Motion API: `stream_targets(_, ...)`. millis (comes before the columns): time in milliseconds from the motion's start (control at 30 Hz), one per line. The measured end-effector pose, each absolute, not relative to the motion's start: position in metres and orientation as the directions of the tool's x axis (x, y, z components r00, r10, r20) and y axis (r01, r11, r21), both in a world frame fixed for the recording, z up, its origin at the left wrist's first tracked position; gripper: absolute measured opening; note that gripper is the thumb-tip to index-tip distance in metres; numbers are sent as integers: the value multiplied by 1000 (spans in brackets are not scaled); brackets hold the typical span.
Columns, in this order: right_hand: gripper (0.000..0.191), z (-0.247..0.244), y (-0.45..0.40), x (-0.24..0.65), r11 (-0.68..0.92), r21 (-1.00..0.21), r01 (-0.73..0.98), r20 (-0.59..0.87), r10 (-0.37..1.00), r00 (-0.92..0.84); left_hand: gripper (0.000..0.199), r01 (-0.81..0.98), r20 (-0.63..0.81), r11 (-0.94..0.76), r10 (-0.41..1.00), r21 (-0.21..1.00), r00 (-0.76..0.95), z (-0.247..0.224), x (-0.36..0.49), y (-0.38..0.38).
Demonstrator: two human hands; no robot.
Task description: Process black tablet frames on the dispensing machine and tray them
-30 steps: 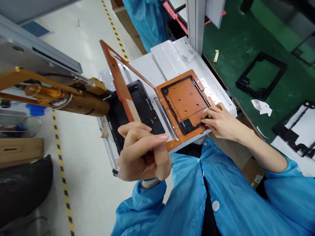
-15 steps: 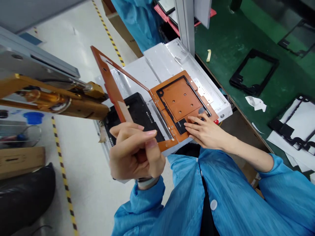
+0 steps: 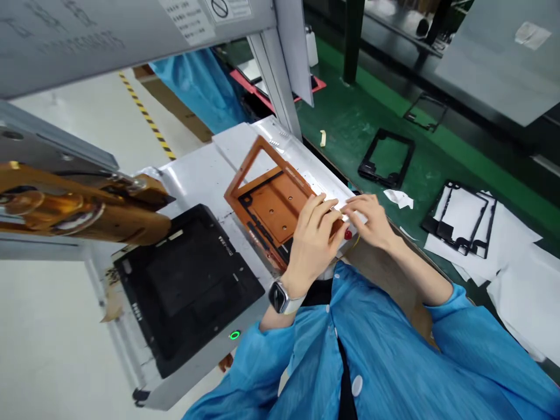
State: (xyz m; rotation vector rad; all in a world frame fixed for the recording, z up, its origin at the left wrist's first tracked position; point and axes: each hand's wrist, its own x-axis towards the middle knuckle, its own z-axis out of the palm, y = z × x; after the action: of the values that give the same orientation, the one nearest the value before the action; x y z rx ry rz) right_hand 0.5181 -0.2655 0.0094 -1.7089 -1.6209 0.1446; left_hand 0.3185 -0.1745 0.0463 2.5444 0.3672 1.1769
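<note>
An orange-brown hinged fixture lies on the white machine bed, its base (image 3: 273, 207) holding a thin black frame (image 3: 251, 201). The fixture's window-like lid (image 3: 245, 166) leans at an angle over that base. My left hand (image 3: 311, 242), with a watch on the wrist, has its fingers bent over the near right part of the lid and hides that corner. Close by on the right, my right hand (image 3: 370, 220) is at the fixture's right edge with fingers stretched out and apart. What its fingertips touch is hard to make out.
A black plate (image 3: 188, 286) lies on the bed at left, beneath a brass-coloured cylinder (image 3: 131, 224). On the green bench (image 3: 336, 111) are a black frame (image 3: 387, 157), more frames on white paper (image 3: 459, 219) and scraps. A red button (image 3: 348, 234) sits beside my right hand.
My left hand has swung the lid rightward and down over the base, uncovering the black plate. My right hand has moved off the black frame to the fixture's right edge. The view has shifted.
</note>
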Motion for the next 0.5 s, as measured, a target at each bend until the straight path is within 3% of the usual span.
stream_targets(100,31,2,-268,564,-191,-605,773,390,775,497,19,183,514,-910,366,371,776,21,334,-179)
stream_targets(200,25,-5,-270,584,-230,-628,743,402,722,564,20,214,428,-920,347,329,835,13,335,-189)
stream_targets(300,30,-12,-272,577,-193,-636,748,388,757,525,16,152,503,-919,331,363,799,23,313,-201)
stream_targets(400,36,-22,-268,565,-202,-654,729,338,784,520,10,98,628,-878,408,468,662,35,267,-212)
stream_targets(433,39,-26,-266,564,-215,-658,721,321,786,528,10,118,666,-864,458,489,589,37,247,-215)
stream_targets(500,43,-35,-257,567,-252,-653,714,291,787,544,27,250,716,-821,570,514,403,34,201,-218)
